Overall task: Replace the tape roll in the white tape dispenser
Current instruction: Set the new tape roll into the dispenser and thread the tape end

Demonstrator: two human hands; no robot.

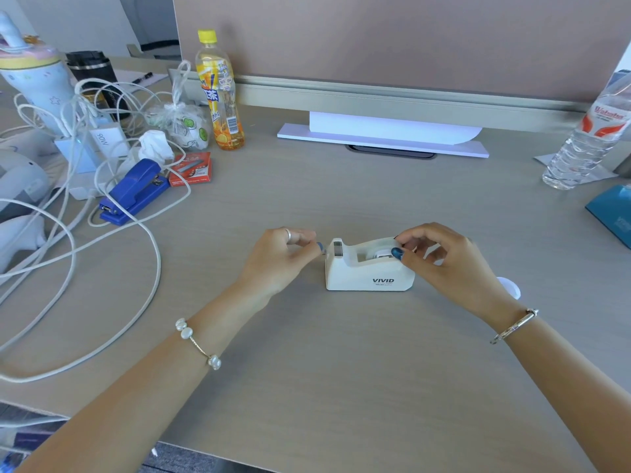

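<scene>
The white tape dispenser point(367, 272), marked VIVID, stands on the desk in the middle of the view, its cutter end pointing left. A tape roll point(382, 252) sits in its well, mostly hidden by my fingers. My right hand point(444, 264) rests over the well, thumb and fingertips pinching the roll. My left hand point(283, 257) is curled beside the cutter end, thumb and forefinger pinched together close to the blade; whether tape is between them I cannot tell. A white round object point(510, 288), partly hidden behind my right wrist, lies on the desk.
Left of the hands lie white cables point(102, 254), a blue stapler point(133, 192) and a red staple box point(191, 169). An orange drink bottle point(220, 93) stands behind them. A water bottle point(587, 131) and a blue tissue box point(611, 213) are at the right. A white monitor base point(382, 139) sits at the back.
</scene>
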